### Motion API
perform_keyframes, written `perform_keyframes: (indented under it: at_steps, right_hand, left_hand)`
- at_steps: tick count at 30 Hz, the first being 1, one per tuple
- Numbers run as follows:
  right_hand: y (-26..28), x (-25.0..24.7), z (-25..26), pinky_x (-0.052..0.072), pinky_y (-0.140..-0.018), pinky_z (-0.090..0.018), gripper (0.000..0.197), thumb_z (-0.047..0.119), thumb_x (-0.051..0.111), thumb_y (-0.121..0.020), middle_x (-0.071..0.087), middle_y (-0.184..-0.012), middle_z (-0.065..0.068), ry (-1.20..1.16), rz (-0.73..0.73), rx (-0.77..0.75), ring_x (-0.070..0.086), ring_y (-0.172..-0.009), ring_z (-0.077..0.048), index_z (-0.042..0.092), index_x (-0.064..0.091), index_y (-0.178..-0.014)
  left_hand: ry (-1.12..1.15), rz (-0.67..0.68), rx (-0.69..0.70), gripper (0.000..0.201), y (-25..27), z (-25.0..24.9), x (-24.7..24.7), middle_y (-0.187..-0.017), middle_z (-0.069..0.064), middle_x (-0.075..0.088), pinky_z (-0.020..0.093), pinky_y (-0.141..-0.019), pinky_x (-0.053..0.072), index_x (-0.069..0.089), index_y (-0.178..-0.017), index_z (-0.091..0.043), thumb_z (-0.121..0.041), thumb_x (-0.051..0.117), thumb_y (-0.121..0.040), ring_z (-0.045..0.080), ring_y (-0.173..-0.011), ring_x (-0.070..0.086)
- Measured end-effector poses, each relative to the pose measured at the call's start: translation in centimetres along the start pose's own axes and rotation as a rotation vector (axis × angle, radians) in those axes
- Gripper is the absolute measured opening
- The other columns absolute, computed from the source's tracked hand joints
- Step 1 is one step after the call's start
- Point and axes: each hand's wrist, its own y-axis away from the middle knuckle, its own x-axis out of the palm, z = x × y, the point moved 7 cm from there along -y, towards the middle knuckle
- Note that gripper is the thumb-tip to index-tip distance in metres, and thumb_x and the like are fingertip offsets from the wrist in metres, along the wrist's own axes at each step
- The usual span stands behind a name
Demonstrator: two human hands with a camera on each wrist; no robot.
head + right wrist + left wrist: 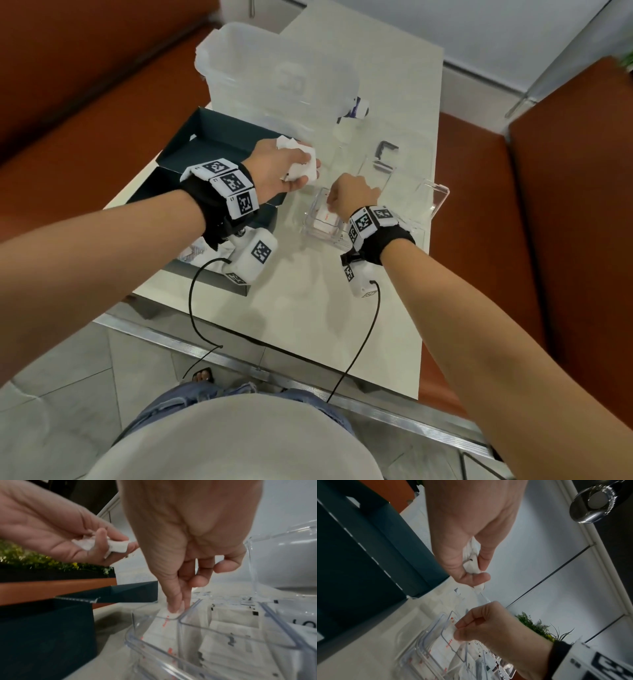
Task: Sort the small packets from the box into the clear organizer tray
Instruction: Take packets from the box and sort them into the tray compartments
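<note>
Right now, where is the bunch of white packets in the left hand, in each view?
Head: white packets left of centre, beyond the dark box.
Left wrist: centre, between the curled fingers.
Right wrist: upper left.
Shared landmark: the clear organizer tray.

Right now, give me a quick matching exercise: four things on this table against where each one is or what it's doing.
Things:
1. left hand
2. right hand
3. box
4. bottle

States:
a. lying behind the tray
b. open, dark, at the table's left
c. holding a bunch of white packets
d. pinching one packet into a tray compartment

Pairs: 1-c, 2-d, 3-b, 4-a
</note>
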Motion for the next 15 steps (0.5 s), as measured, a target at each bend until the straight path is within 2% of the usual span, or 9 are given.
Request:
perform_keyframes:
  at_steps: [4, 7, 9, 12, 15]
  right_hand:
    - [-0.1, 0.6, 0.6, 0.033, -0.092, -0.04, 0.018, -0.001, 0.055, -0.087, 0.066, -0.1, -0.008, 0.113, -0.031, -0.04, 0.058, -0.099, -0.03, 0.011, 0.065, -0.095]
    - [-0.3, 1.0, 0.7, 0.028, -0.082, -0.039, 0.022, -0.006, 0.055, -0.083, 0.061, -0.087, -0.007, 0.176, -0.061, -0.048, 0.057, -0.093, -0.03, 0.014, 0.052, -0.076]
    - [-0.4, 1.4, 0.9, 0.027, -0.081, -0.039, 0.028, -0.008, 0.054, -0.081, 0.06, -0.083, -0.007, 0.213, -0.074, -0.059, 0.053, -0.085, -0.028, 0.015, 0.045, -0.069]
    - [-0.3, 1.8, 1.1, 0.031, -0.087, -0.041, 0.026, -0.008, 0.055, -0.08, 0.058, -0.078, -0.006, 0.265, -0.087, -0.099, 0.052, -0.085, -0.029, 0.016, 0.049, -0.074]
    - [-0.1, 1.7, 1.5, 0.031, -0.088, -0.04, 0.021, -0.005, 0.058, -0.082, 0.063, -0.086, -0.006, 0.312, -0.102, -0.142, 0.055, -0.094, -0.03, 0.015, 0.054, -0.081]
  left_hand:
    - [0.009, 0.025, 0.001, 0.018, 0.1, -0.2, -0.2, -0.095, 0.015, 0.07, 0.024, -0.056, 0.054, 0.057, -0.107, -0.01, 0.001, 0.059, -0.092, 0.023, -0.077, 0.07]
    - [0.006, 0.035, -0.005, 0.016, 0.0, -0.2, -0.4, -0.092, 0.013, 0.072, 0.024, -0.056, 0.054, 0.059, -0.103, -0.012, 0.001, 0.059, -0.093, 0.021, -0.076, 0.071]
    - [0.015, 0.043, -0.011, 0.015, 0.0, -0.2, -0.6, -0.085, 0.01, 0.073, 0.024, -0.055, 0.055, 0.059, -0.099, -0.013, 0.001, 0.059, -0.092, 0.018, -0.068, 0.073]
    - [0.026, 0.052, -0.013, 0.013, -0.1, -0.3, -0.7, -0.072, 0.004, 0.074, 0.024, -0.057, 0.055, 0.059, -0.096, -0.013, -0.001, 0.06, -0.093, 0.015, -0.062, 0.072]
    - [0.052, 0.081, -0.039, 0.01, -0.2, -0.4, -0.5, -0.084, 0.01, 0.075, 0.026, -0.062, 0.056, 0.058, -0.104, -0.01, -0.012, 0.06, -0.095, 0.02, -0.073, 0.073]
